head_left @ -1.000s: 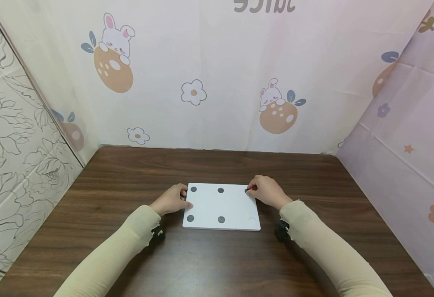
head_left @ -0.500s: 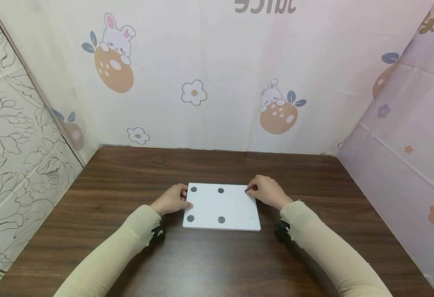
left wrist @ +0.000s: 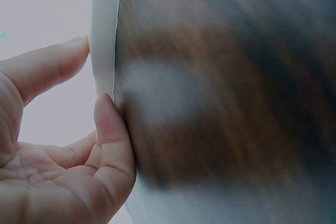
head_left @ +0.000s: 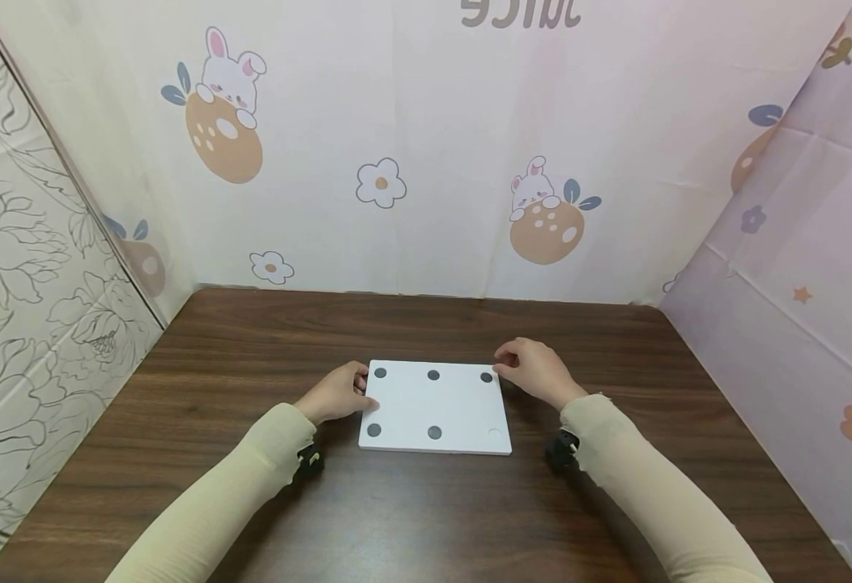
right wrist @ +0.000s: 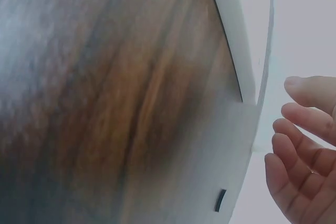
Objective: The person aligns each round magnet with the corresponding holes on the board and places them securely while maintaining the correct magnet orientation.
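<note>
On the table lies a flat white board (head_left: 462,405) with several dark round spots on its top. One spot (head_left: 487,377) is at the far right corner; a faint pale ring (head_left: 495,432) marks the near right corner. My left hand (head_left: 337,392) holds the board's left side, thumb over the top and fingers along the edge. In the left wrist view, the thumb and a finger of this hand (left wrist: 68,166) meet the board's edge (left wrist: 105,30). Just off the far right corner is my right hand (head_left: 537,371). Its fingers are loosely bent around nothing in the right wrist view.
The brown wooden table (head_left: 426,518) reaches back to a patterned white curtain (head_left: 440,227). More patterned covering (head_left: 783,324) stands along the right, and a flower-line panel (head_left: 40,324) along the left. Black wrist devices (head_left: 560,450) sit under the sleeves.
My right hand has let go at the far right corner and shifted slightly right and away, uncovering the dark spot there. My left hand and the board stay in place.
</note>
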Tool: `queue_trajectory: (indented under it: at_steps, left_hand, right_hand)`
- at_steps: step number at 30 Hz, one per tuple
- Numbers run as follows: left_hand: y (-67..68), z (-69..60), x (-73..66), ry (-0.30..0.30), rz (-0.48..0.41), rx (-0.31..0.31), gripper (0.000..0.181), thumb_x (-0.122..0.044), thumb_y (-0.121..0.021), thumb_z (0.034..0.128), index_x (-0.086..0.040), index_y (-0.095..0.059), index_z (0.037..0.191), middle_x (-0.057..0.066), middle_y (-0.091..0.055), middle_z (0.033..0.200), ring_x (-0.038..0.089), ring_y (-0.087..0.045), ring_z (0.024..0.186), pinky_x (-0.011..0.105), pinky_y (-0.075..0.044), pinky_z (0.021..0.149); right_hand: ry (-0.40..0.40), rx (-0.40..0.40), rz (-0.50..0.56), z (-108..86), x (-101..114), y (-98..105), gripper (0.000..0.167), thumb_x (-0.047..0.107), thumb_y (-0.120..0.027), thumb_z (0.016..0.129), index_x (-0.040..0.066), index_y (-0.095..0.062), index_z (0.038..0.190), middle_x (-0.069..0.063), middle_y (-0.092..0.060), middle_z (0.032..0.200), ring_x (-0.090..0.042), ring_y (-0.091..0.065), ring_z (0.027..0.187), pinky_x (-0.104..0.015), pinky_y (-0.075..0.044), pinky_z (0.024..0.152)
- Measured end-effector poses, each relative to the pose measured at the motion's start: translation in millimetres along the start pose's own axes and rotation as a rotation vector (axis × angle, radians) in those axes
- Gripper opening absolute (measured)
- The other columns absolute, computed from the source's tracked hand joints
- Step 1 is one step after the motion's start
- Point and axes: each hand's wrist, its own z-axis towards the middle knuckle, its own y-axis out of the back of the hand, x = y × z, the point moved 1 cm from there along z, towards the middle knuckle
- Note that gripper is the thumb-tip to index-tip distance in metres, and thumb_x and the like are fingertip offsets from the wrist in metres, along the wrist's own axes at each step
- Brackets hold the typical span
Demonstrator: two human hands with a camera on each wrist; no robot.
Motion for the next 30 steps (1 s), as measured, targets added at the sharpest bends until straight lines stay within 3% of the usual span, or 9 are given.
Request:
queue_trajectory:
  at_steps: [18,30]
  left_hand:
    - [-0.8,0.2,2.4,0.003,-0.004,-0.009,0.06,-0.007,-0.077,0.0813,0.007,-0.047,0.132,0.008,-0.053,0.098,0.017,-0.05,0.087,0.029,-0.042,0.074]
    - [-0.3,-1.0,1.5,0.003,-0.004,-0.016,0.059,-0.007,-0.077,0.0809,0.007,-0.048,0.131,0.009,-0.053,0.099,0.018,-0.051,0.087,0.029,-0.043,0.073]
  right_hand:
    - [-0.007,-0.083,-0.037,-2.9,-34,15,0.031,0.027,-0.069,0.091,0.005,-0.069,0.113,-0.009,-0.067,0.099,-0.022,-0.062,0.086,-0.043,-0.052,0.076]
    - [-0.054,-0.08,-0.013,-6.3,-57,17,0.034,0.026,-0.065,0.093,0.002,-0.067,0.117,-0.016,-0.067,0.107,-0.029,-0.063,0.093,-0.048,-0.052,0.08]
